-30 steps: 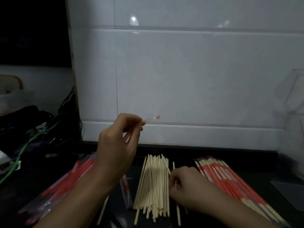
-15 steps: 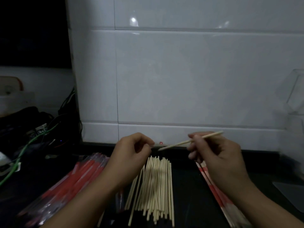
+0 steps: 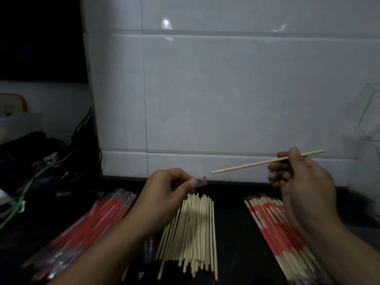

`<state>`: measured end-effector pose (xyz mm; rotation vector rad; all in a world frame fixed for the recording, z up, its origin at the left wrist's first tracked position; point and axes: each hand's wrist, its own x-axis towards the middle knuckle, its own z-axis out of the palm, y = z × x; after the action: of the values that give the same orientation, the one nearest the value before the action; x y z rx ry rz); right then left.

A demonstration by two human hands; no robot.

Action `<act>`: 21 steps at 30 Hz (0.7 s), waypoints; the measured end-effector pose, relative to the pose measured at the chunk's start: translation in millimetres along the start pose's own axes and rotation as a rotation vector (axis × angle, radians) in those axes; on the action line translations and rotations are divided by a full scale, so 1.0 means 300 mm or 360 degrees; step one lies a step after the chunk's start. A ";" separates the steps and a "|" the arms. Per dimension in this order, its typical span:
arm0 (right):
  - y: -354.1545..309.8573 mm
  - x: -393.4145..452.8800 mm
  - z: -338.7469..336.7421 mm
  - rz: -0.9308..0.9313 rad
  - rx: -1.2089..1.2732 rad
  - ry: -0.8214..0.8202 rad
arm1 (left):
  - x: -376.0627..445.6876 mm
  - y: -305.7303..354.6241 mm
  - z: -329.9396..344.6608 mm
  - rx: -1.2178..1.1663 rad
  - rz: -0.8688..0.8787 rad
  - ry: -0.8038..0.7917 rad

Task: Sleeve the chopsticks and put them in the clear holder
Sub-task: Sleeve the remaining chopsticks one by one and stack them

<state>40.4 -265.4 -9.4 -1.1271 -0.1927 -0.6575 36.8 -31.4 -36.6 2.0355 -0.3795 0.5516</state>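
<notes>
My left hand (image 3: 168, 190) pinches the end of a clear plastic sleeve (image 3: 201, 180) with a red mark, raised above the pile of bare wooden chopsticks (image 3: 193, 229). My right hand (image 3: 302, 182) holds one bare chopstick (image 3: 246, 166) between thumb and fingers, its thin tip pointing left toward the sleeve's mouth, a short gap apart. Empty red sleeves (image 3: 88, 227) lie in a heap at the left. Sleeved chopsticks (image 3: 275, 227) lie in a row at the right. The clear holder (image 3: 368, 116) stands at the far right edge, faint against the tiles.
A white tiled wall (image 3: 226, 89) rises just behind the dark counter (image 3: 232, 233). Black and green cables (image 3: 41, 171) and dark gear crowd the left side. One loose red sleeve (image 3: 149, 249) lies beside the bare pile.
My right hand rose from the bare pile with one chopstick and moved right. My left hand came down with the sleeve, and its mouth now faces the chopstick tip.
</notes>
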 end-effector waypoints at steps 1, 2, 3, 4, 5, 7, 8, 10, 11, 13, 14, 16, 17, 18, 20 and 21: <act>0.004 0.000 0.000 0.0002 -0.0024 -0.0011 | 0.000 0.000 0.000 -0.0003 -0.0001 -0.0005; 0.010 0.000 -0.002 0.0007 -0.0053 -0.0025 | 0.000 0.000 0.000 -0.0009 0.0000 -0.0009; 0.015 0.000 -0.003 0.0015 -0.0081 -0.0039 | 0.000 0.000 0.001 -0.0018 0.0001 -0.0013; 0.021 -0.001 -0.003 0.0022 -0.0107 -0.0057 | 0.000 0.001 0.002 -0.0027 0.0001 -0.0015; 0.025 -0.002 -0.002 0.0026 -0.0130 -0.0072 | 0.000 0.003 0.003 -0.0033 0.0000 -0.0019; 0.030 -0.007 0.001 0.0026 -0.0163 -0.0096 | -0.001 0.005 0.004 -0.0035 -0.0001 -0.0028; 0.032 -0.010 0.004 0.0022 -0.0175 -0.0107 | -0.002 0.006 0.005 -0.0032 0.0001 -0.0032; 0.032 -0.016 0.006 0.0020 -0.0191 -0.0120 | -0.002 0.005 0.004 -0.0033 0.0011 -0.0045; 0.032 -0.017 0.007 0.0026 -0.0195 -0.0131 | -0.002 0.004 0.003 -0.0039 0.0019 -0.0054; 0.031 -0.020 0.008 0.0051 -0.0209 -0.0178 | -0.004 0.004 0.003 -0.0055 0.0034 -0.0065; 0.032 -0.023 0.009 0.0071 -0.0228 -0.0222 | -0.006 0.005 0.004 -0.0061 0.0041 -0.0070; 0.037 -0.035 0.017 0.0128 -0.0302 -0.0351 | -0.009 0.008 0.007 -0.0068 0.0052 -0.0083; 0.040 -0.043 0.023 0.0165 -0.0336 -0.0424 | -0.011 0.009 0.009 -0.0066 0.0054 -0.0090; 0.046 -0.051 0.028 0.0211 -0.0355 -0.0491 | -0.011 0.010 0.009 -0.0061 0.0055 -0.0094; 0.056 -0.066 0.038 0.0318 -0.0344 -0.0559 | -0.009 0.008 0.007 -0.0047 0.0056 -0.0094; 0.059 -0.069 0.042 0.0363 -0.0313 -0.0547 | -0.008 0.007 0.004 -0.0040 0.0054 -0.0087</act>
<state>36.2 -241.5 -27.1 -1.4248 -0.2915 -0.2802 34.0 -33.4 -36.8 2.0263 -0.4525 0.5103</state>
